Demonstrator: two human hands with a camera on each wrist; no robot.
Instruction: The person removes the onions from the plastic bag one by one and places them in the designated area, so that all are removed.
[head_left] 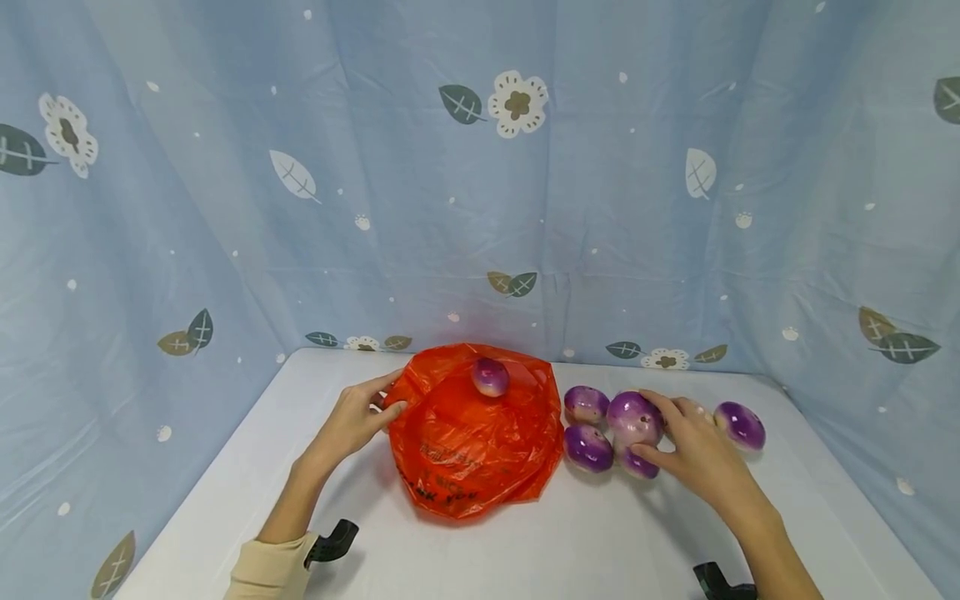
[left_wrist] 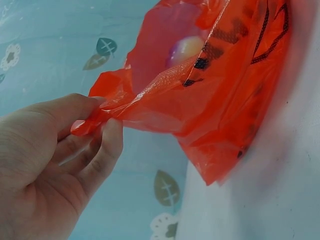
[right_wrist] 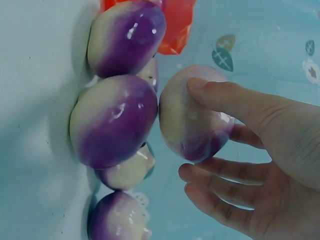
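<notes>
A red plastic bag (head_left: 472, 450) with black print lies spread on the table, its mouth wide. My left hand (head_left: 352, 421) pinches the bag's left rim between thumb and fingers, plain in the left wrist view. One purple-and-white turnip (head_left: 491, 377) shows at the bag's mouth. To the right, my right hand (head_left: 697, 450) grips a turnip (right_wrist: 192, 120) between thumb and fingers, above the others. Close by lie a turnip (head_left: 587, 403), a second turnip (head_left: 588, 448) and a third turnip (head_left: 640, 464), partly covered by the held one.
Another turnip (head_left: 740, 425) lies right of the right hand, and one more is mostly hidden behind that hand. The white table (head_left: 450, 558) ends at a blue patterned curtain (head_left: 420, 208) behind and at both sides.
</notes>
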